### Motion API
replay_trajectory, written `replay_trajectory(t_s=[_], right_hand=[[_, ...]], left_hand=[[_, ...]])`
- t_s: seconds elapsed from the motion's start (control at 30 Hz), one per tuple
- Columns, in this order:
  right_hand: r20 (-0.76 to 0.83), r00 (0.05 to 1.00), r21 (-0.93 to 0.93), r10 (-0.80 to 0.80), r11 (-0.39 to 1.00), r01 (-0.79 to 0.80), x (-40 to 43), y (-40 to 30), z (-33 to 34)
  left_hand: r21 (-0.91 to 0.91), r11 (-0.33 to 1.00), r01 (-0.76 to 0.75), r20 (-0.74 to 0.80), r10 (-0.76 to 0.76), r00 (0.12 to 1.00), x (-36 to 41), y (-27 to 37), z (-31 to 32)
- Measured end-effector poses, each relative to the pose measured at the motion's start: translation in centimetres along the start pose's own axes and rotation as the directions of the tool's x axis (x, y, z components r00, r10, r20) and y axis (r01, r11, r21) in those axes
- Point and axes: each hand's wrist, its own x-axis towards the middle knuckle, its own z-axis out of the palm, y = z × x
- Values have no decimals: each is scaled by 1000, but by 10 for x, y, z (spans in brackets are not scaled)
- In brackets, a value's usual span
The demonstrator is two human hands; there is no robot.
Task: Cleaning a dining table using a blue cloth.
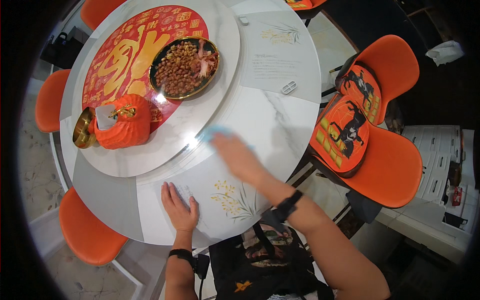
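My right hand [234,153] is blurred and presses a light-blue cloth [216,132] onto the round white marbled table [258,123], close to the rim of the raised turntable [221,80]. Much of the cloth is hidden under the fingers. Flat on a translucent placemat [202,170] printed with yellow flowers lies my left hand [180,208], near the table's front edge. Its fingers are slightly apart and hold nothing.
On the turntable stand a dark gold-rimmed bowl [176,71] of brown nuts or dried fruit, an orange tissue holder [127,129] and a gold bowl [84,129]. A white slotted piece [289,87] lies on the far placemat [277,67]. Orange chairs [390,165] surround the table.
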Motion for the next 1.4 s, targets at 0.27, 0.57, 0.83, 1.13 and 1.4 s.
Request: replay_trajectory(t_s=[0.27,0.57,0.83,1.13,1.4], right_hand=[[-68,919,-231,388,890,-393,-134,18,-74],[-22,999,-112,-26,993,23,-47,51,-62],[-67,971,-295,229,925,-238,-81,81,-88],[9,951,-213,310,930,-301,-88,73,-85],[48,957,-169,286,947,-275,-74,84,-87]], left_hand=[[1,1000,-7,-7,7,1000,-3,-1,1],[12,1000,10,-19,-10,1000,-3,-6,-2],[-51,999,12,-67,-16,998,-2,-4,9],[-67,998,-10,-135,1,991,-6,-9,4],[-287,957,-33,-154,-12,988,1,-16,2]])
